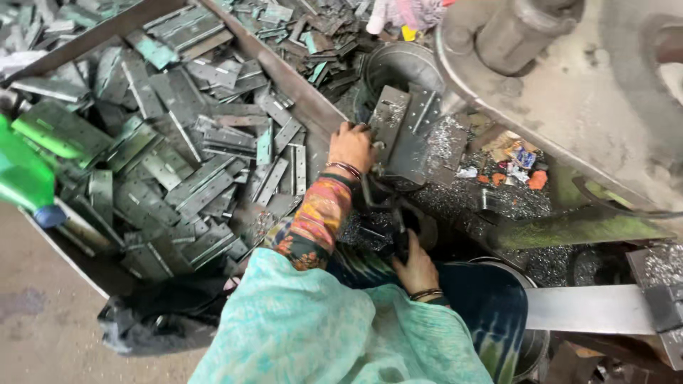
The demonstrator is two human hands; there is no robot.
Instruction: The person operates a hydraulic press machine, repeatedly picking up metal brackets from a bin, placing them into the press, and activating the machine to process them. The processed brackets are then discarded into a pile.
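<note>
1. Beside the tray edge, left hand [351, 147] grips with curled fingers the grey flat perforated metal plate [407, 133]; its long axis runs away from the person.
2. Lower, right hand [416, 269] closes on a dark lever [400, 231] (partly hidden).
3. Grey metal hinge pieces [185, 156] fill the tray, left of the nearer left hand.

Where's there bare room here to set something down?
The concrete floor, bottom left beside the tray, is bare. The tray is heaped with metal plates. Around the left hand and right hand, shavings and parts crowd everything.
</note>
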